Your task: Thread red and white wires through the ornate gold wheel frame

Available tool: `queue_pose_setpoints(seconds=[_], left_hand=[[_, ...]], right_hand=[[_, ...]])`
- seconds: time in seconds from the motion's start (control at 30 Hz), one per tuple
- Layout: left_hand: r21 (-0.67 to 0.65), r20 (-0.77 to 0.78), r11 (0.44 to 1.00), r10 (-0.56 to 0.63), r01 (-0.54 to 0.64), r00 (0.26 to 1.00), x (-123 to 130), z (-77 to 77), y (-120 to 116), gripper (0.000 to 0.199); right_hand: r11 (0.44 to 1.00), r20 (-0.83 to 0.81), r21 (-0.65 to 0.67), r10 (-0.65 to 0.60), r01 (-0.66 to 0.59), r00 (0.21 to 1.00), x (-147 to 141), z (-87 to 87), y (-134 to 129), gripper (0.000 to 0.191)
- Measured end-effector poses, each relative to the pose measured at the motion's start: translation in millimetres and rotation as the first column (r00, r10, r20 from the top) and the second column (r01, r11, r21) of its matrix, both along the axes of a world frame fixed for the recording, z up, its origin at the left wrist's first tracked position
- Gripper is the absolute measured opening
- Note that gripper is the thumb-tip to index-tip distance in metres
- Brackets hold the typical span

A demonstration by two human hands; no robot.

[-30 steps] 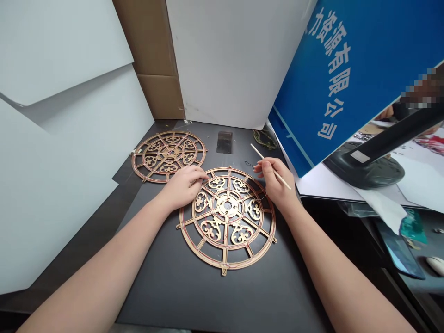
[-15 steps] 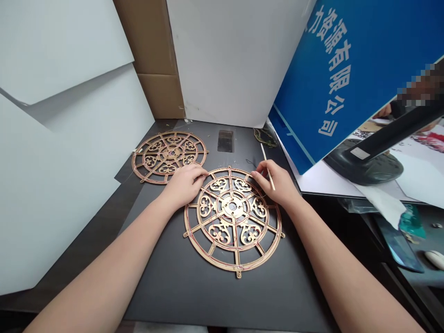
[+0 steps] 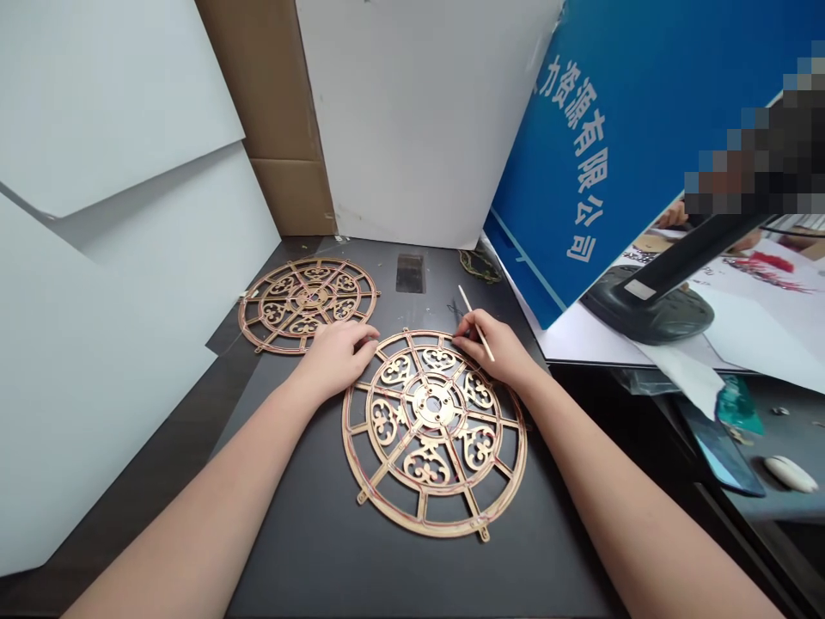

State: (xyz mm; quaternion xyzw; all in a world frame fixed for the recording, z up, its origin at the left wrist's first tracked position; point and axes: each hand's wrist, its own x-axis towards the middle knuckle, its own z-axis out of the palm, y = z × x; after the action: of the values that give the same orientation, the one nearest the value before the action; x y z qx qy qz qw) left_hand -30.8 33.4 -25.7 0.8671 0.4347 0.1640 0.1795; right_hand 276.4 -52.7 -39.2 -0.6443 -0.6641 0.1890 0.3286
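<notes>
A round openwork wooden wheel (image 3: pixel 436 477) lies flat on the dark table, with scrolled cut-outs, spokes, small tabs and reddish thread or wire along its rings. My left hand (image 3: pixel 341 357) is closed at its upper left rim, thumb and fingertips pinching the edge. At the upper right rim, my right hand (image 3: pixel 493 342) grips a thin pale stick (image 3: pixel 469 308) between its fingers, and its fingertips touch the rim. What else those fingertips pinch is hidden. Behind my left hand lies a second, similar wooden wheel (image 3: pixel 309 297).
White boards (image 3: pixel 412 120) and a blue panel with white lettering (image 3: pixel 567 180) enclose the table. A tangle of greenish strands (image 3: pixel 478 265) rests at the back. To the right are a black stand base (image 3: pixel 644 301), a phone (image 3: pixel 722 456) and a co-worker's hand (image 3: pixel 671 215).
The near wheel has turned counterclockwise, its bottom tab moving right and its top tab left. Both hands stay at the rim, and the stick remains in my right hand. The view has shifted slightly.
</notes>
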Motion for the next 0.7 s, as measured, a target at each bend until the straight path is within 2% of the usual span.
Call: queue_pose_setpoints(seconds=[0.27,0.37,0.5,0.57,0.63,0.7], left_hand=[[-0.01,-0.058,0.998,-0.059,0.058,0.997,5,2.4,-2,0.027],[-0.015,-0.077,0.997,-0.08,0.079,0.994,7,4.1,-2,0.029],[-0.013,-0.078,0.995,-0.103,0.102,0.992,6,3.2,0,0.029],[-0.008,-0.074,0.994,-0.105,0.105,0.992,4,1.3,1,0.029],[-0.003,-0.07,0.995,-0.103,0.103,0.992,3,-0.5,2,0.03],[0.003,-0.07,0.995,-0.1,0.101,0.993,3,-1.5,2,0.03]], right_hand=[[0.995,0.005,0.029,0.094,-0.095,0.996,-13,1.7,3,0.02],[0.996,0.029,0.05,0.073,-0.074,0.997,-10,4.7,2,0.024],[0.995,0.013,0.098,-0.017,0.016,1.0,0,7.1,1,0.023],[0.986,0.041,0.164,-0.034,0.027,0.999,3,9.7,1,0.027],[0.956,0.193,0.294,-0.076,0.016,0.978,4,14.8,0,0.033],[0.899,0.36,0.438,-0.197,0.021,0.912,1,21.9,-2,0.036]])
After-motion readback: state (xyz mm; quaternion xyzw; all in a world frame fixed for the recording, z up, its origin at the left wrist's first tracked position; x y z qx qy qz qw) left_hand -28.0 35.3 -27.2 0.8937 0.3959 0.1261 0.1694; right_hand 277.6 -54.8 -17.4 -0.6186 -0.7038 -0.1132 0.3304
